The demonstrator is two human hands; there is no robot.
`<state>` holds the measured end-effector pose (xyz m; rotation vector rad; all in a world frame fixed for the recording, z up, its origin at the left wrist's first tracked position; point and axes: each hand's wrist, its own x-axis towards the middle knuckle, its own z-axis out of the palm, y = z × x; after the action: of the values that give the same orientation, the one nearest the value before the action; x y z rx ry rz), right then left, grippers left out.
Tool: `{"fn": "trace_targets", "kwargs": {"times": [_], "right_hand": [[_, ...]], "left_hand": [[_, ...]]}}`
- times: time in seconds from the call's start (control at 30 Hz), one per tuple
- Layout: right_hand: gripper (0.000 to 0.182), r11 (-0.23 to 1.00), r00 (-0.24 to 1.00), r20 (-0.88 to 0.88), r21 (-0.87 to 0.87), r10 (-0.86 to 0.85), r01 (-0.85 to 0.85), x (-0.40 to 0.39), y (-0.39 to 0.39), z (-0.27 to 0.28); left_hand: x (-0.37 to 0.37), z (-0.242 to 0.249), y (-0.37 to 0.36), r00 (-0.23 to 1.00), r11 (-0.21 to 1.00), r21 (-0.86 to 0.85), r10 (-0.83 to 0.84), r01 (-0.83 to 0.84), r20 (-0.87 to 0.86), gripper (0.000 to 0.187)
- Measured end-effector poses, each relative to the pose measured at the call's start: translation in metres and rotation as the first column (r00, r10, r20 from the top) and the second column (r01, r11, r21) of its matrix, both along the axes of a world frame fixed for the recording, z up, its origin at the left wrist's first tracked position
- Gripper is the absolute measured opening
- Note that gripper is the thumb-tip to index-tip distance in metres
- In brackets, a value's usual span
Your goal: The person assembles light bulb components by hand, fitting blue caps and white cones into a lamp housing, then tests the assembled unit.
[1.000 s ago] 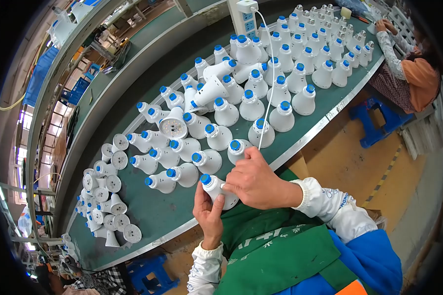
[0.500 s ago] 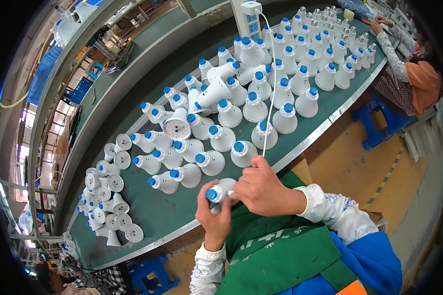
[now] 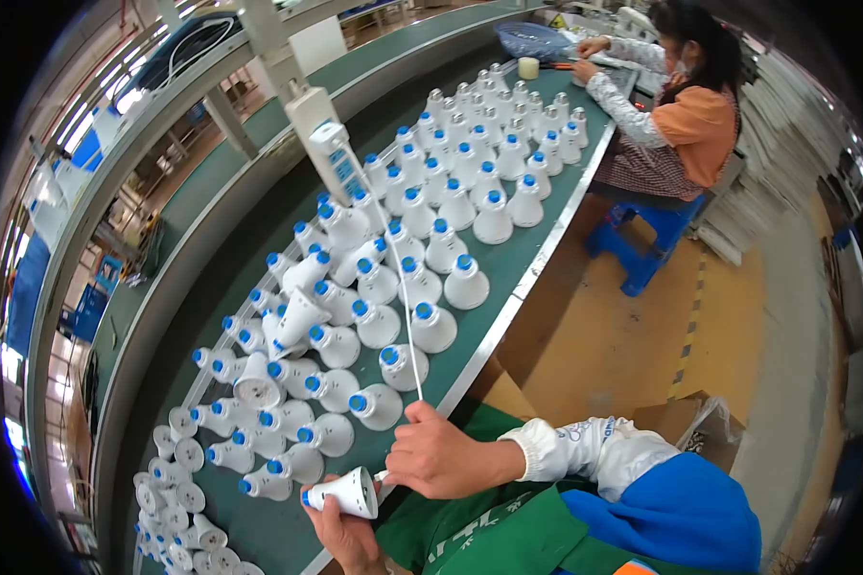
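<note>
My left hand (image 3: 343,539) grips a white bulb housing (image 3: 355,494) with a blue cap, tilted so that its wide end points right. My right hand (image 3: 455,454) is closed on the end of a white cable (image 3: 408,331). A small white tip shows past my right fingers, close beside the wide end of the housing; whether it touches is hard to tell. Just beyond my hands, more blue-capped housings, such as the nearest one (image 3: 375,407), stand or lie on the green bench (image 3: 249,522).
The cable rises to a socket strip (image 3: 336,158) on a post. Bulbs with metal bases (image 3: 494,120) stand at the far end, near a co-worker (image 3: 690,125) on a blue stool (image 3: 647,240). Housings with round open faces (image 3: 168,498) cluster at lower left. A box (image 3: 700,431) is at right.
The view has swung right, so the bench shifts left and down. The housing in my left hand has tipped from cap towards me to lying sideways. My right hand still holds the cable end.
</note>
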<state>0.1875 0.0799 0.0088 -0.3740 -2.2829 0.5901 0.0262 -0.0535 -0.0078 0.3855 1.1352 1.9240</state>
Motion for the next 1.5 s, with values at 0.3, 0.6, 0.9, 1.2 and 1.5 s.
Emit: {"fn": "trace_targets", "kwargs": {"times": [0.3, 0.6, 0.9, 1.2, 1.5], "right_hand": [[0.027, 0.998, 0.999, -0.053, -0.056, 0.010, -0.013, 0.003, 0.001, -0.004], [0.022, 1.000, 1.000, 0.022, -0.009, -0.014, 0.015, 0.006, 0.006, -0.004], [0.023, 0.998, 1.000, 0.015, -0.069, 0.013, -0.012, 0.005, 0.006, 0.001], [0.021, 0.998, 0.997, 0.065, -0.056, 0.028, -0.024, 0.005, 0.008, 0.000], [0.024, 0.996, 1.000, 0.011, -0.087, 0.020, -0.019, 0.004, 0.010, -0.004]], "left_hand": [[-0.008, -0.006, 0.002, 0.999, 1.000, 0.006, -0.017, 0.017, 0.033, 0.032], [-0.007, 0.004, 0.002, 1.000, 1.000, 0.019, 0.019, -0.019, 0.022, 0.040], [-0.010, 0.006, 0.003, 0.995, 0.999, 0.011, 0.037, -0.036, -0.092, 0.039], [-0.012, 0.005, 0.001, 0.992, 0.999, 0.012, 0.049, -0.048, -0.118, 0.041], [-0.014, 0.008, 0.002, 0.987, 0.996, -0.005, 0.085, -0.086, -0.133, 0.038]]}}
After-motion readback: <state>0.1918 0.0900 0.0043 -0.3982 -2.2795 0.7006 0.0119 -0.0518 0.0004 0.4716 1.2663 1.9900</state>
